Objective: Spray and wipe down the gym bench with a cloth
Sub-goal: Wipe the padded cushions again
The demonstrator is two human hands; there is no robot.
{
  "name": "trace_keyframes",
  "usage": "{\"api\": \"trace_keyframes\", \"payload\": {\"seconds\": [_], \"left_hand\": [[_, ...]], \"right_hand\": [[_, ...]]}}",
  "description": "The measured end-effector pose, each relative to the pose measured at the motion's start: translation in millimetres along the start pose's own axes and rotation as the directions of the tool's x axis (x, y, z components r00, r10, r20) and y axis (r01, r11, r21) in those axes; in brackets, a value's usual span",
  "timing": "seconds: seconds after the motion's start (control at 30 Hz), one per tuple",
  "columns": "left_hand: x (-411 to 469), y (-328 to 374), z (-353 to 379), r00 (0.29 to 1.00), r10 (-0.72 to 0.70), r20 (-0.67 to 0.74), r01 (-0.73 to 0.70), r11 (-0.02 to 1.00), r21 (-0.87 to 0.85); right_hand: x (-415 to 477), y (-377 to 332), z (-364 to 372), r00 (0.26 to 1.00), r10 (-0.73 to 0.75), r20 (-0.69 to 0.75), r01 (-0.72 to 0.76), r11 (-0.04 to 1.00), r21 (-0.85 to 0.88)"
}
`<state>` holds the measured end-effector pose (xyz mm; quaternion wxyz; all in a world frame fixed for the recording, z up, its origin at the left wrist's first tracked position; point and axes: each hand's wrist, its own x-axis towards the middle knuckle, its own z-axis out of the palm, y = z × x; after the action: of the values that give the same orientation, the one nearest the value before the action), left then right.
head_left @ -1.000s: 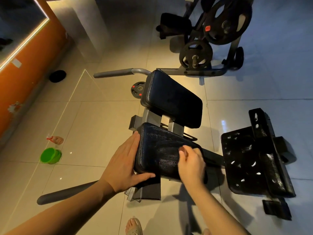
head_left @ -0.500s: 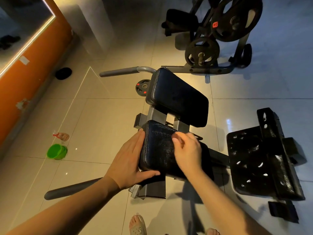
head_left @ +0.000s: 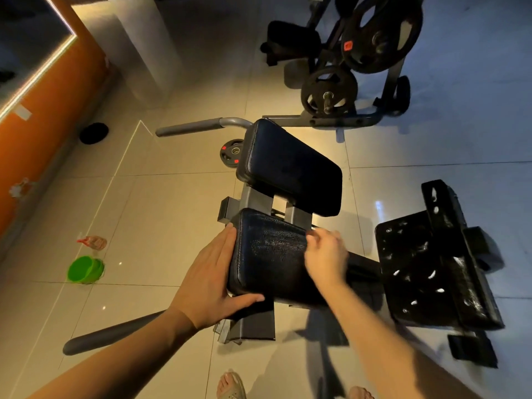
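Note:
The gym bench has two black pads on a grey frame. Its near seat pad [head_left: 270, 260] has a worn, scuffed top, and the tilted back pad [head_left: 290, 165] lies beyond it. My left hand [head_left: 213, 280] braces the seat pad's near left corner, fingers straight along the left side and thumb along the front edge. My right hand [head_left: 325, 257] is blurred over the pad's far right part with its fingers curled. I cannot make out a cloth in it. No spray bottle shows.
Grey handle bars [head_left: 198, 126] stick out left of the bench. A black torn pad assembly [head_left: 426, 266] lies on the floor at right. A weight rack with plates [head_left: 374, 38] stands behind. A green cup [head_left: 85, 269] and a wrapper [head_left: 95, 241] lie left, by the orange wall [head_left: 43, 116].
My right hand has swept across the seat pad from its near middle up toward the far right corner. My left hand has kept its place on the pad's left corner.

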<state>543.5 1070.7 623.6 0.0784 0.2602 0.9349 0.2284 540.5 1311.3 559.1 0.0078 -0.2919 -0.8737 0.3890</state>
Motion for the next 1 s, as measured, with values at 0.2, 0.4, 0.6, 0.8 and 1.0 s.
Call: {"api": "trace_keyframes", "payload": {"seconds": [0.2,0.4,0.6,0.8,1.0], "left_hand": [[0.2,1.5,-1.6,1.000,0.016,-0.016,-0.016,0.999,0.027],[0.9,-0.2,-1.9,1.000,0.027,-0.012,-0.027,1.000,0.008],[2.4,3.3,-2.6,0.999,0.018,-0.042,-0.018,1.000,0.000],[0.5,-0.3,0.6,1.000,-0.015,-0.024,0.015,1.000,0.002],[-3.3,1.8,3.1,1.000,-0.003,-0.008,0.003,1.000,0.009]], "right_hand": [[-32.7,-64.2,2.7,0.875,-0.472,0.103,0.453,0.876,0.169],[22.0,72.1,-9.7,0.998,0.069,-0.005,-0.069,0.990,-0.121],[-57.4,-40.3,-1.2,0.943,-0.331,0.028,0.326,0.938,0.115],[-52.9,54.2,-10.2,0.960,-0.281,0.012,0.280,0.958,0.061],[-33.1,75.3,-14.6,0.999,0.038,-0.011,-0.039,0.977,-0.211]]}}
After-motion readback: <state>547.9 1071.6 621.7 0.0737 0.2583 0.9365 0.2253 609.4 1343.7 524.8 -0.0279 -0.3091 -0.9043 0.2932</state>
